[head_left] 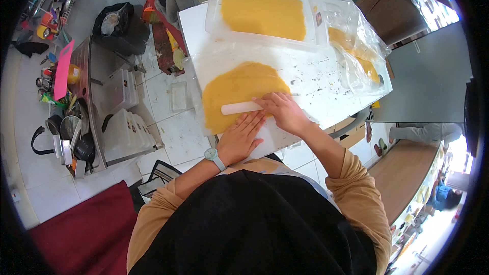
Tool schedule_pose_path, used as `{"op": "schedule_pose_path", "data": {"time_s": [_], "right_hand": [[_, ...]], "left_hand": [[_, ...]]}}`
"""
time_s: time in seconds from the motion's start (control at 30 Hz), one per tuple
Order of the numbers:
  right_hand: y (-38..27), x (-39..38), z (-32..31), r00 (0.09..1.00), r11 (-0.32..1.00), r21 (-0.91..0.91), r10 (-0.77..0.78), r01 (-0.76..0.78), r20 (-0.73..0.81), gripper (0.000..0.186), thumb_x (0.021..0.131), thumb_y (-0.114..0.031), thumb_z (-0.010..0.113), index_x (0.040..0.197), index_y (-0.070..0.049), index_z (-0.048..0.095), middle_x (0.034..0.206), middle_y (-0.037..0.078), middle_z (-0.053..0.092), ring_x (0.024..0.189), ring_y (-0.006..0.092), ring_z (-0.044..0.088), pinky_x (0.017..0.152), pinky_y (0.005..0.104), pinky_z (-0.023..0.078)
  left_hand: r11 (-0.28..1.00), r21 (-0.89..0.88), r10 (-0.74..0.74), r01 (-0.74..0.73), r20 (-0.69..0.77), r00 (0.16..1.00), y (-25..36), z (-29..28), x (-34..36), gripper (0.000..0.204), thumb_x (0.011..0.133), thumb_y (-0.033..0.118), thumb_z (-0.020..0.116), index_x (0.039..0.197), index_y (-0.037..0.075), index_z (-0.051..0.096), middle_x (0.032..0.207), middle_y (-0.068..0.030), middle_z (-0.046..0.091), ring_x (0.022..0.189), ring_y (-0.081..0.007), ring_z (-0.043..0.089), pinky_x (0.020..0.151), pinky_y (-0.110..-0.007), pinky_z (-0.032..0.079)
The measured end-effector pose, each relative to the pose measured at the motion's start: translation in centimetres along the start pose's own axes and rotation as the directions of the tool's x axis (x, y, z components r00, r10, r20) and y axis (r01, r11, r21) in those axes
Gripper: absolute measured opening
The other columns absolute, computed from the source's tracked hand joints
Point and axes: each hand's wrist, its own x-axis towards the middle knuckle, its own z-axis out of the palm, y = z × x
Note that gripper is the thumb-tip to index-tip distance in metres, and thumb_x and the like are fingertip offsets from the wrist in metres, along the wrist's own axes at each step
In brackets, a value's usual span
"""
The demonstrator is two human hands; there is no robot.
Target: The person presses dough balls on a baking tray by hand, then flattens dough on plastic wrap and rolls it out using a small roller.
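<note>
A flat sheet of yellow dough [239, 81] lies under clear plastic on the white table. Across its near part rests a short white rolling pin [235, 108]. The fingers of my right hand [285, 113] curl over the pin's right end and hide it. Just below the pin, my left hand [240, 140] lies flat, fingers stretched out together over the dough's near edge, with the fingertips close to my right hand. It holds nothing, and a pale watch is on that wrist.
A clear plastic box [214, 18] with another yellow sheet stands at the table's far side. To its right lies a clear bag [356, 53] with yellow dough. A steel rack [97, 122] of kitchen tools stands left, near a black-lined bin [125, 38].
</note>
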Motion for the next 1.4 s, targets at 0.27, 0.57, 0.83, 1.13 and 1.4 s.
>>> {"op": "schedule_pose_path", "data": {"time_s": [0.27,0.57,0.83,1.13,1.4], "right_hand": [[2.4,3.8,0.1,0.991,0.99,-0.08,-0.113,0.119,0.078,0.053,0.076,-0.007,0.06,0.128,-0.016,0.055,0.11,0.004,0.057,0.101,0.0244,0.051,0.091,0.0364,0.04],[4.1,7.6,0.6,0.99,0.976,-0.165,-0.139,0.142,0.026,0.047,0.082,-0.012,0.058,0.128,-0.021,0.053,0.11,0.002,0.058,0.099,0.0223,0.051,0.09,0.0365,0.04],[3.2,10.3,0.5,1.0,0.987,-0.161,-0.008,0.008,0.0,0.044,0.083,-0.01,0.054,0.126,-0.018,0.054,0.111,0.001,0.055,0.103,0.0231,0.05,0.09,0.0375,0.04],[0.1,1.3,0.1,0.966,0.968,-0.013,0.25,-0.251,-0.069,0.04,0.084,-0.007,0.051,0.123,-0.011,0.053,0.112,0.01,0.056,0.109,0.0292,0.05,0.09,0.0422,0.042],[-0.4,-8.0,-1.8,0.212,0.28,0.655,0.96,-0.702,-0.183,0.038,0.092,-0.032,0.051,0.115,-0.002,0.053,0.082,0.019,0.061,0.079,0.0373,0.06,0.077,0.0426,0.048]], "left_hand": [[0.999,-0.021,-0.038,0.038,0.012,0.999,0.0,-0.1,-0.1,0.059,0.091,0.031,0.05,0.139,0.001,0.034,0.148,-0.0122,0.03,0.137,-0.025,0.028,0.112,-0.04,0.022],[1.0,-0.007,-0.005,0.005,0.001,1.0,0.2,-0.3,-0.2,0.061,0.09,0.03,0.049,0.14,0.0,0.031,0.148,-0.0135,0.031,0.137,-0.026,0.029,0.111,-0.04,0.023],[0.997,0.068,0.046,-0.043,-0.038,0.998,-0.1,0.4,-0.3,0.061,0.091,0.029,0.05,0.14,-0.001,0.03,0.148,-0.0144,0.029,0.137,-0.0276,0.028,0.112,-0.041,0.022],[0.95,-0.185,-0.31,0.252,-0.668,0.676,-11.7,-4.7,4.6,0.027,0.088,0.022,0.057,0.102,-0.001,0.059,0.102,-0.0193,0.061,0.104,-0.0385,0.052,0.091,-0.044,0.041],[0.883,-0.088,-0.469,0.461,-0.172,0.866,-16.5,-6.5,10.5,0.038,0.086,0.038,0.061,0.094,0.0,0.064,0.087,-0.019,0.066,0.083,-0.0344,0.062,0.075,-0.042,0.048]]}}
